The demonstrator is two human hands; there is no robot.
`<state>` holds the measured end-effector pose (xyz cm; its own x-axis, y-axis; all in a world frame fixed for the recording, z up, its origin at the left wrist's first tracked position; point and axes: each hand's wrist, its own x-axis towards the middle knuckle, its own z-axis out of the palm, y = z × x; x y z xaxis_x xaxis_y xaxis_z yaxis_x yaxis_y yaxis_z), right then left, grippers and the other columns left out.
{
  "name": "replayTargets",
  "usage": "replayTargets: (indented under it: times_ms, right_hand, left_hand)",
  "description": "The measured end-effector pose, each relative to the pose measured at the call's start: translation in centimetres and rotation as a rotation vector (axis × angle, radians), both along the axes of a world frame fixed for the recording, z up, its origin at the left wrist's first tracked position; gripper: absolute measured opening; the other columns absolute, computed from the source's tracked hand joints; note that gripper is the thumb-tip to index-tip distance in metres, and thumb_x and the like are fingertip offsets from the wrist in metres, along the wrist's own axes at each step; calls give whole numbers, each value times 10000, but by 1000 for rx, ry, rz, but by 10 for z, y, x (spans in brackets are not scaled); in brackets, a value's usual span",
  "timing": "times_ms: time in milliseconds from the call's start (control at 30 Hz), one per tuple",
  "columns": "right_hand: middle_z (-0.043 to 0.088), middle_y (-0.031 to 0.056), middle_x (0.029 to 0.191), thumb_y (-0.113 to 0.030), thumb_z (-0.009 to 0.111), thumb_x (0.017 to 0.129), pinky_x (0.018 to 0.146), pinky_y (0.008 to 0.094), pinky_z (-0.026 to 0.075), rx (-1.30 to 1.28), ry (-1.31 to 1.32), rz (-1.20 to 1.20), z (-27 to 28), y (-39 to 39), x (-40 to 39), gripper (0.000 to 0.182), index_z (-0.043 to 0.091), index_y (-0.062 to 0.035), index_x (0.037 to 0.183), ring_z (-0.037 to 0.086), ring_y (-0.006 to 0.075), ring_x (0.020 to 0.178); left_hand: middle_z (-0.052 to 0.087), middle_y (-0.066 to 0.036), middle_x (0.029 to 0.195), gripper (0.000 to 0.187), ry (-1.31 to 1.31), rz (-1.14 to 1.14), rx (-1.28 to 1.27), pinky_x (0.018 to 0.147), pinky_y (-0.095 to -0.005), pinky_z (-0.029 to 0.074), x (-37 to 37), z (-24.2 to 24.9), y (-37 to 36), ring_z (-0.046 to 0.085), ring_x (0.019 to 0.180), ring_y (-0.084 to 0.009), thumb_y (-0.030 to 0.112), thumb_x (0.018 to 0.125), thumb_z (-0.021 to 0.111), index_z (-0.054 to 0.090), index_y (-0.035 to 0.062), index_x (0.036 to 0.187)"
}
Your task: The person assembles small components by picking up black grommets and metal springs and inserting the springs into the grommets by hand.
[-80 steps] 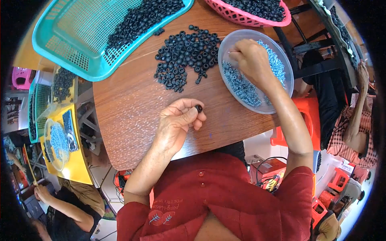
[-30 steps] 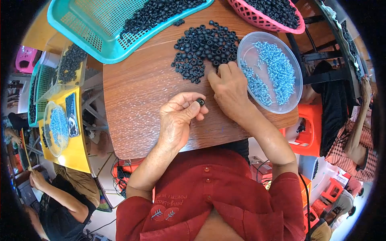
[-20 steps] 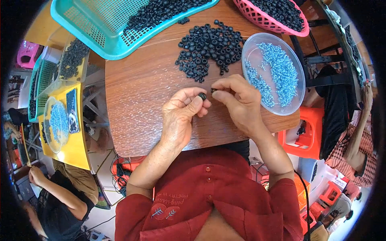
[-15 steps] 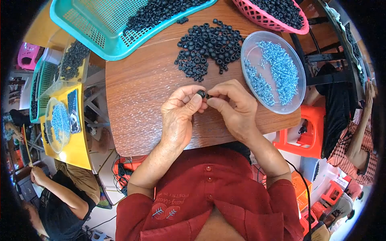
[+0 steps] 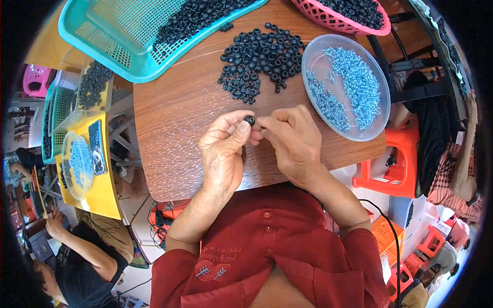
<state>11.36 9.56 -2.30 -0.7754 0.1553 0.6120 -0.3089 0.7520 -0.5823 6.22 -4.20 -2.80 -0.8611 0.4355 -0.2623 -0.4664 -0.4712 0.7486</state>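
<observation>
My left hand point(image 5: 223, 154) holds a small round black part point(image 5: 249, 120) with a hole between thumb and fingertips, over the near side of the wooden table point(image 5: 174, 138). My right hand point(image 5: 298, 146) is closed in a pinch just right of that part, its fingertips beside my left fingers. Whatever the right fingertips hold is hidden. Beyond both hands lies a loose pile of similar black parts point(image 5: 264, 56), larger ones at the back and smaller ones at the near left. Right of the pile, a round clear tray point(image 5: 314, 64) holds many tiny light-blue pieces point(image 5: 362, 87).
A teal basket point(image 5: 138, 74) of black parts stands at the back left, a pink basket point(image 5: 328, 20) at the back right. On the left, a yellow table point(image 5: 102, 197) carries a phone point(image 5: 96, 146) and another tray. Co-workers sit at both sides; a red stool point(image 5: 411, 159) stands right.
My right fingertips have drawn slightly away from the black part in my left hand. A small dark piece seen between the hands earlier no longer shows. The whole view has shifted slightly.
</observation>
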Motion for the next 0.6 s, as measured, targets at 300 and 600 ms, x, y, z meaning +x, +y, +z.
replayTargets:
  times_ms: [300,600]
  right_hand:
    - [583,76,820,-16,693,722,577,309,440,-201,-43,8,-3,7,6,166,658,-41,882,548,211,694]
    - [624,52,868,18,656,802,686,243,485,-932,-317,84,10,1,13,143,658,0,943,601,95,809]
  left_hand:
    - [659,-104,923,219,-34,-72,60,708,-254,480,3,-4,0,619,790,-152,62,891,612,597,-38,1086]
    - [663,-112,935,208,-18,-96,47,709,-256,493,9,-2,3,621,774,-149,23,880,613,605,-38,1078]
